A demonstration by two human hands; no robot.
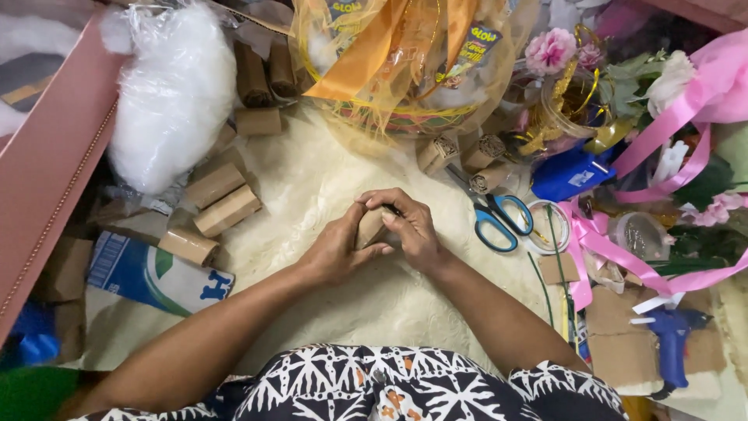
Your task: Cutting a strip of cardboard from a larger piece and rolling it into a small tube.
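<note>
Over a cream fuzzy mat point(312, 179), my left hand point(336, 251) and my right hand point(409, 226) meet around one small brown paper-wrapped block point(369, 227). Both hands grip it; fingers cover most of it, and the right fingertips press its top edge. Similar brown wrapped blocks point(227, 210) lie to the left of my hands, apart from them. Blue-handled scissors point(499, 218) rest just right of my right hand.
A bag of white stuffing point(173, 93) sits at back left beside a pink box edge point(54, 156). A gold-wrapped basket point(405, 70) stands at the back. Pink ribbon point(623, 257), flowers, a tape roll point(549, 226) and a blue glue gun point(672, 343) crowd the right.
</note>
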